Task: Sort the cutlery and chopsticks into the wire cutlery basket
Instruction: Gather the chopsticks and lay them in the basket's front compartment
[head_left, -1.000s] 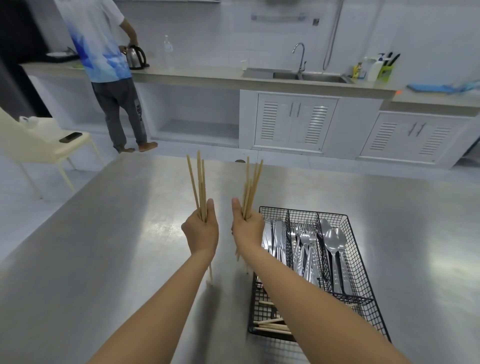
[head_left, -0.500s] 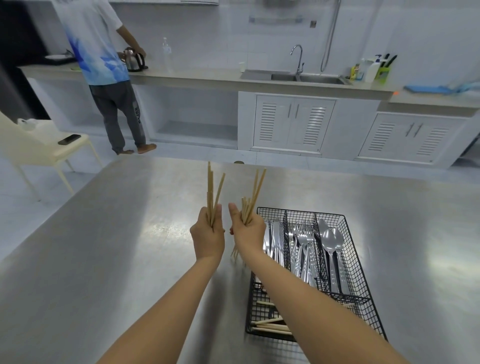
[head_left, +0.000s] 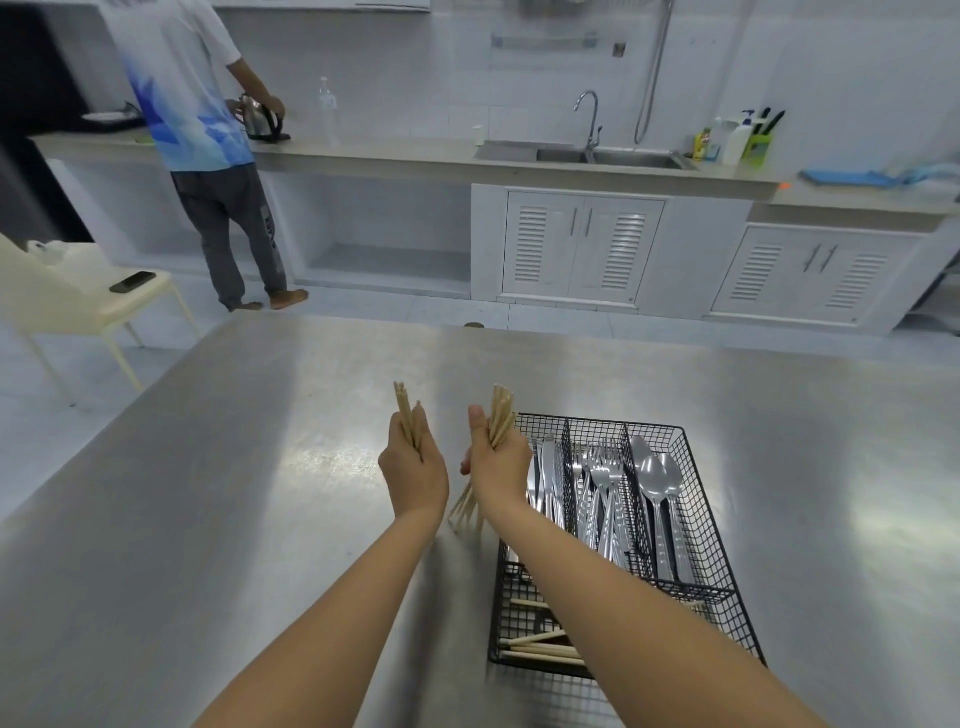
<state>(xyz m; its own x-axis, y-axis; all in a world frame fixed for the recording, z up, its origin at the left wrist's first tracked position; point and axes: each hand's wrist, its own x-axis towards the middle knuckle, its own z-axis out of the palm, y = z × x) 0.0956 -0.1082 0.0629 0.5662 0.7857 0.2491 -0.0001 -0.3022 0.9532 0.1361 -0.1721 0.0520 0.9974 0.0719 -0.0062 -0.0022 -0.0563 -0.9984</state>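
— What are the hands doing?

— The left hand (head_left: 414, 475) is clenched around a bundle of chopsticks (head_left: 405, 413), upright, tips poking above the fist. The right hand (head_left: 497, 464) is gripped on a second bundle (head_left: 501, 415), whose lower ends fan out below the wrist. The two hands are just beside each other, above the table and left of the basket.

— And the wire basket (head_left: 722, 564)?

— Black mesh, divided lengthwise at the far end: knives (head_left: 546, 475) in the left slot, forks (head_left: 602, 488) in the middle, spoons (head_left: 657, 483) on the right. A crosswise compartment at the near end holds loose chopsticks (head_left: 540, 649), partly hidden by the right forearm.

— What is it standing on?

— A steel table (head_left: 234, 519). Beyond it, a counter with a sink (head_left: 613, 156), louvred cabinet doors (head_left: 582, 244), a pale chair (head_left: 93, 306) with a phone (head_left: 132, 282) on its seat, and another person (head_left: 208, 156) at the counter touching a kettle (head_left: 260, 118).
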